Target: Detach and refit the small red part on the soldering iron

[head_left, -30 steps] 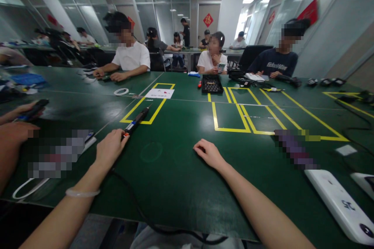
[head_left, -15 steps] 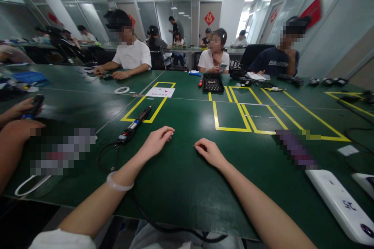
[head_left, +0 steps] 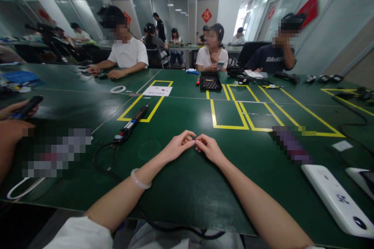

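My left hand [head_left: 176,146] and my right hand [head_left: 209,148] rest on the green table [head_left: 181,186] in front of me, fingertips touching in the middle. Both have their fingers curled into a pinch at the meeting point. Whatever sits between the fingertips is too small to name. A black electric screwdriver [head_left: 131,123] lies on the table to the left of my left hand, its tip inside a yellow taped rectangle [head_left: 128,109]. Its black cable [head_left: 102,159] loops back toward the table edge. Neither hand touches it.
A black tray [head_left: 210,83], a white sheet [head_left: 157,91] and a white ring [head_left: 118,89] lie further out. A white device [head_left: 336,198] is at the near right. A person's hands at the left hold a black tool [head_left: 25,108]. Three people sit across the table.
My left hand let go of the screwdriver and moved right across the table until its fingertips met my right hand. The screwdriver stays where it was left.
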Action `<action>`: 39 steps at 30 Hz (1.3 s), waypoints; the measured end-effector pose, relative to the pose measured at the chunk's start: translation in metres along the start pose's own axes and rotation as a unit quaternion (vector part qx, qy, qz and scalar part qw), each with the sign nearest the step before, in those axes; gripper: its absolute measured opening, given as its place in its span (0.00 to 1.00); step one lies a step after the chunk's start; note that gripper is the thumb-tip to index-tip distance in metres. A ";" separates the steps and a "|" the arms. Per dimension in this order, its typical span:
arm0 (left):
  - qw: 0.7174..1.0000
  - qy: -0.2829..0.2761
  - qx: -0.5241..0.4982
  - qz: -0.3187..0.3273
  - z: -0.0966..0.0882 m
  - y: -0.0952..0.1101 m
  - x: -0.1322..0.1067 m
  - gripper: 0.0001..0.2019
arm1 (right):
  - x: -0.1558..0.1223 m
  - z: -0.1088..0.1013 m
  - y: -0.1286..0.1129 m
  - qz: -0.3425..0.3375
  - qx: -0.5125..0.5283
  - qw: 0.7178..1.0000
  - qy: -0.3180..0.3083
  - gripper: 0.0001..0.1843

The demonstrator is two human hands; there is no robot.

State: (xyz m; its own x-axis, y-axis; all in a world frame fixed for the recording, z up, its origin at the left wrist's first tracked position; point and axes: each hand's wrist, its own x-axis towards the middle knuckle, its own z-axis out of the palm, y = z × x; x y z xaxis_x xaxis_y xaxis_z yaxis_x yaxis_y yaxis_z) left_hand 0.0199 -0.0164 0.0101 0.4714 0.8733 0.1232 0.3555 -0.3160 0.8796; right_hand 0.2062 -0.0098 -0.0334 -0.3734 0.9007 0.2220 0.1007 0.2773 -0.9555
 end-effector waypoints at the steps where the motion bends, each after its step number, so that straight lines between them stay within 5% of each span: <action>1: 1.000 -0.005 0.021 0.016 0.000 0.003 -0.002 0.16 | 0.000 -0.001 0.001 0.005 0.003 1.000 0.000 0.17; 11: 0.997 0.031 0.071 0.013 0.002 -0.001 -0.004 0.10 | 0.000 0.001 0.003 0.004 0.071 0.997 -0.008 0.17; 17: 0.994 -0.009 0.108 0.008 -0.009 0.002 -0.005 0.15 | 0.001 0.001 0.007 0.001 0.050 0.999 -0.014 0.13; 21: 0.970 0.041 0.239 0.001 -0.051 -0.006 -0.010 0.23 | 0.000 0.001 0.007 0.008 0.027 1.000 -0.009 0.12; 23: 0.928 0.112 0.353 -0.039 -0.086 -0.020 -0.020 0.26 | 0.000 0.001 0.007 0.010 0.017 1.000 -0.008 0.12; 28: 0.805 0.194 0.490 -0.273 -0.175 -0.074 -0.066 0.41 | 0.000 0.001 0.007 0.014 0.018 1.000 -0.013 0.12; 33: 0.817 0.130 0.463 -0.317 -0.216 -0.107 -0.102 0.35 | 0.000 0.004 0.004 0.016 0.017 1.000 -0.016 0.11; 39: 0.835 0.119 0.460 -0.278 -0.208 -0.101 -0.094 0.36 | 0.001 0.008 -0.002 -0.006 -0.039 0.999 0.010 0.10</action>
State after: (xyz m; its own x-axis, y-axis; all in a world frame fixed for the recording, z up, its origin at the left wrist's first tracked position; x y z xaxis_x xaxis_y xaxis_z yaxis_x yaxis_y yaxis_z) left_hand -0.2283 0.0109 0.0053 -0.1085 0.9941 -0.0022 0.9869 0.1080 0.1195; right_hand 0.1984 -0.0123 -0.0329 -0.3570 0.9034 0.2376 0.1680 0.3123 -0.9350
